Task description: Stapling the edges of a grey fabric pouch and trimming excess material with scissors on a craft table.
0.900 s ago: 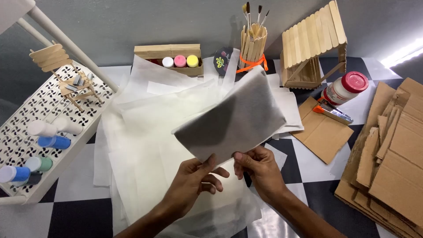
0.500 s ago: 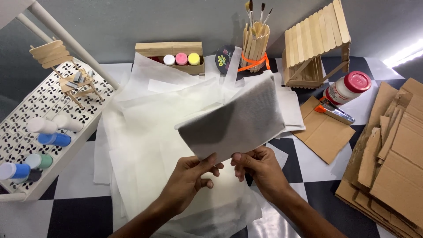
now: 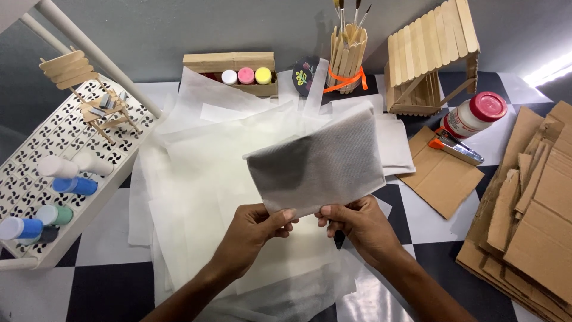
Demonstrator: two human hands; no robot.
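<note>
Holding a thin translucent paper sheet (image 3: 319,164) up over the bench (image 3: 101,250), both hands pinch its lower edge. Left hand (image 3: 253,232): thumb and fingers closed on the bottom edge near the left corner. Right hand (image 3: 357,223): fingers closed on the same edge a bit to the right, and a dark pen-like tip (image 3: 338,240) pokes out below the palm; cannot tell exactly what it is. Sheet is lifted clear of the pile of white sheets (image 3: 208,179), tilted, looks grey where the light comes through.

Progress, as a judgement: one sheet is separated and in hand, unmarked and uncut as far as visible; the pile underneath lies loose and unsorted, so most of the paper is untouched.

Around: white perforated rack (image 3: 42,197) at left with paint bottles (image 3: 65,179) and a small stick chair (image 3: 98,107); wooden box with paint pots (image 3: 245,76); stick brush holder (image 3: 347,56); stick house (image 3: 432,56); glue jar (image 3: 473,114); orange cutter (image 3: 456,146) on cardboard; cardboard pieces (image 3: 530,203) at right.
</note>
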